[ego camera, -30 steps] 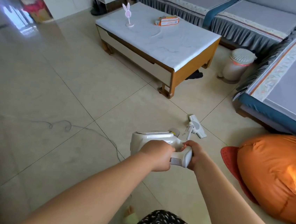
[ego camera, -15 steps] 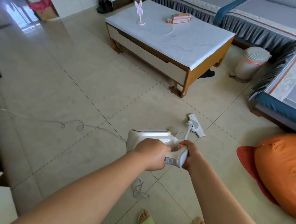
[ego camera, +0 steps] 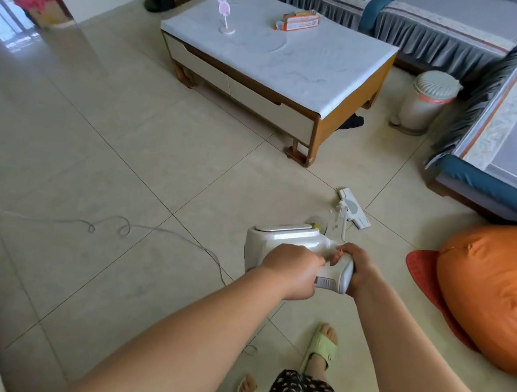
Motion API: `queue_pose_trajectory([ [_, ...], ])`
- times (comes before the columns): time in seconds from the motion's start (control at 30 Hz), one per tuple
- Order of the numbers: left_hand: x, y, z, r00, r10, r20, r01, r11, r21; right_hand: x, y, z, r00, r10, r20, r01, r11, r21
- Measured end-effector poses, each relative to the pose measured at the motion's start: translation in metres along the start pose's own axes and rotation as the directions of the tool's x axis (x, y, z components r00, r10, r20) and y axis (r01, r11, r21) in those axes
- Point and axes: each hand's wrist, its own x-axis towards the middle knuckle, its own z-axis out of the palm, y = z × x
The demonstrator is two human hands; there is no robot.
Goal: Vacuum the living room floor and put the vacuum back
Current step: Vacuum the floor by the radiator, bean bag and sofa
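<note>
Open tile floor (ego camera: pixel 102 147) left; coffee table (ego camera: pixel 274 60) ahead, orange beanbag (ego camera: pixel 496 291) right.

Left hand (ego camera: pixel 290 271) covers the vacuum (ego camera: pixel 281 239) handle's near side; finger placement under it not visible. Wand mostly hidden behind the body. Cord (ego camera: pixel 107 227) runs off frame at 9 o'clock. Beanbag (ego camera: pixel 493 290) cut by the edge at 3 o'clock. Box (ego camera: pixel 297 22) print on the table (ego camera: pixel 296 69) too small to read.
</note>
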Motion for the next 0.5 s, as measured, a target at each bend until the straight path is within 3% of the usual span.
queue_pose_trajectory([
  [0.2,0.064,0.027,-0.001,0.997,0.025,0.073,-0.020,0.998,-0.064,0.019,-0.056,-0.030,0.999,0.008,-0.048,-0.008,1.000,0.003],
  [0.5,0.152,0.043,-0.037,0.998,0.015,0.064,-0.012,0.999,-0.046,0.046,-0.146,-0.037,0.998,0.019,-0.062,-0.021,0.999,-0.028],
])
